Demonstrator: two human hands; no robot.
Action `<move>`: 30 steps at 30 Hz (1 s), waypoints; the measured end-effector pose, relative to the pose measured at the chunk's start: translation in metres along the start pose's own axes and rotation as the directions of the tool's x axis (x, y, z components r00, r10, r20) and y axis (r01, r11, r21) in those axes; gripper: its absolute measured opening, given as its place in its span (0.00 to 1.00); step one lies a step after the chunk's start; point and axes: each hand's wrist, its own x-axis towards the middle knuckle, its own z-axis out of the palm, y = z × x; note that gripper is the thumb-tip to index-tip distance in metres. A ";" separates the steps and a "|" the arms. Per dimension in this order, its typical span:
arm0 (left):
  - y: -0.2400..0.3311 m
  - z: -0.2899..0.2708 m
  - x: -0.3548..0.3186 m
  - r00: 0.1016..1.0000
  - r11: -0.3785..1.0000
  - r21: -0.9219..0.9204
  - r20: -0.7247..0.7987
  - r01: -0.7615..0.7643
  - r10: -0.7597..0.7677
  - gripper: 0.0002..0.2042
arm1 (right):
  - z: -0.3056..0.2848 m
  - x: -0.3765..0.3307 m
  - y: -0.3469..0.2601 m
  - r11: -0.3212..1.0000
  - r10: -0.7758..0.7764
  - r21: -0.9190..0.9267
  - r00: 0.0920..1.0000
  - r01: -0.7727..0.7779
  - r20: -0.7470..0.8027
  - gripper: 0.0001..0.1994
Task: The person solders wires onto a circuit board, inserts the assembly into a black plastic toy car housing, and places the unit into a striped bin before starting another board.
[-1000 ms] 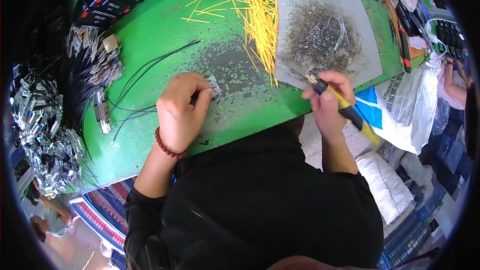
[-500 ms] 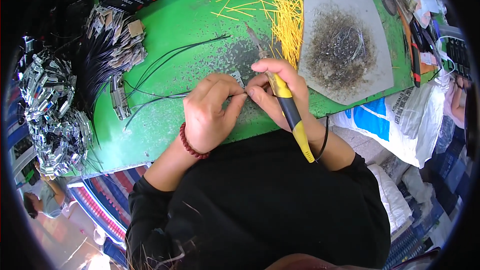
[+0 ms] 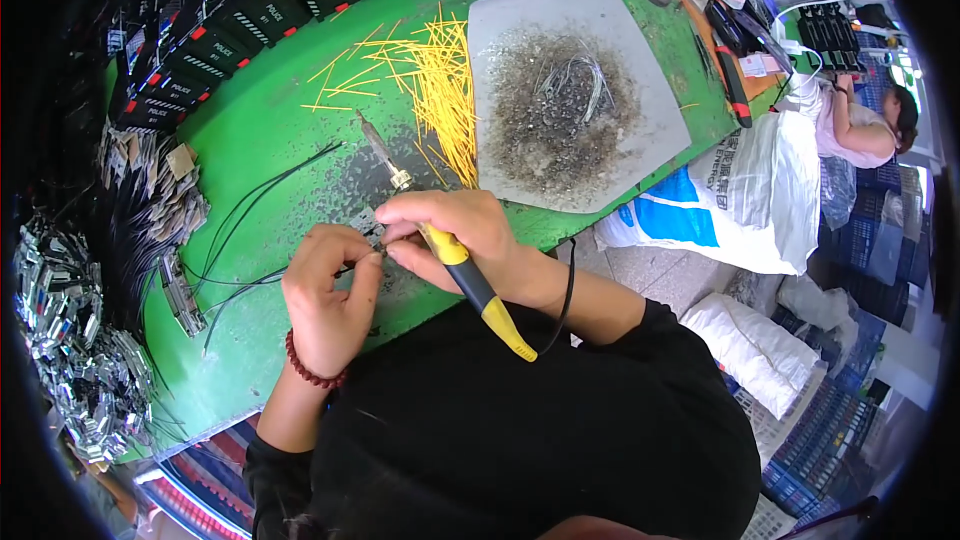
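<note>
A yellow-and-black soldering iron (image 3: 472,282) lies in my right hand (image 3: 465,235), its metal tip pointing away over the green table (image 3: 262,95). That hand's thumb and fingertip also close together right beside my left fingertips, on something too small to make out. My left hand (image 3: 328,290) pinches a black wire (image 3: 262,278) by its end; the pinched tip is mostly hidden. More black wires (image 3: 262,188) curve across the table to its left. A metal-cased part (image 3: 180,292) lies at the left, near the wires.
Yellow sticks (image 3: 440,90) lie scattered beyond the iron, beside a grey board (image 3: 650,120) with dark residue and wire scraps. Metal parts (image 3: 65,290) heap at the left, below brownish flat pieces (image 3: 165,190). Black boxes (image 3: 265,15) line the back. Another person (image 3: 870,130) is at far right.
The view has turned, so the table's contents sit further left in the picture. Both hands stay close together, with the iron still in the right; the left fingers have shifted slightly.
</note>
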 end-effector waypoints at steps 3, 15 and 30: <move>0.002 0.003 0.000 0.999 0.999 -0.004 -0.018 0.035 -0.035 0.05 | 0.001 -0.002 0.002 1.000 -0.029 0.007 0.998 0.029 -0.055 0.19; -0.019 0.016 0.003 0.985 0.903 0.407 -0.041 -0.140 0.170 0.05 | -0.050 -0.030 0.009 0.963 0.251 0.138 0.960 -0.234 -0.127 0.27; -0.020 0.021 0.001 0.993 0.945 0.312 -0.037 -0.094 0.111 0.06 | -0.156 -0.083 0.035 0.934 0.277 0.032 0.667 -0.355 -0.691 0.04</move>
